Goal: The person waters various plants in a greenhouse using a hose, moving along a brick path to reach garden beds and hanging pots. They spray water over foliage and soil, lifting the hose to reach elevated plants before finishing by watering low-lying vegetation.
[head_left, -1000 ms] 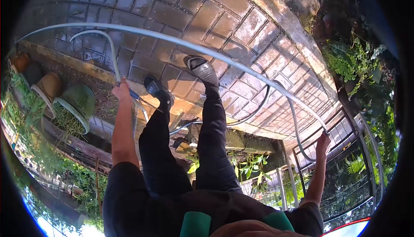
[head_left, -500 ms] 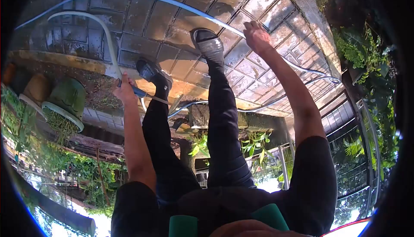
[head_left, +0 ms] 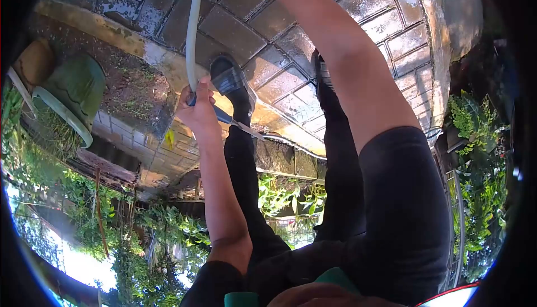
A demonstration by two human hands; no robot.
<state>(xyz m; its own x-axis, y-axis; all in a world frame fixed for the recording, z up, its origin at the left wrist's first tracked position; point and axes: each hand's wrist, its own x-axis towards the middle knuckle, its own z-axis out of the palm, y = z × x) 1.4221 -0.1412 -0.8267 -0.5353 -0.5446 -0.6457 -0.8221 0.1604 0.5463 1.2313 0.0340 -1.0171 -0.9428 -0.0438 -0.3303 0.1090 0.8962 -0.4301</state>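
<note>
On my feed, the left hand [head_left: 196,105] curls around one pale green-grey tubular hose [head_left: 193,33] and one slim blue-handled tool [head_left: 222,116], both right of one rounded green planter [head_left: 75,89], probably so a single grip controls both. The right hand is out of view; I cannot tell its grip. Beside that planter sits one brown pot [head_left: 36,60].

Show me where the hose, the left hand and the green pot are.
Hose [head_left: 192,30]: head view, middle of its visible length.
Left hand [head_left: 197,113]: head view, middle of the hand.
Green pot [head_left: 76,88]: head view, its outer wall.
</note>
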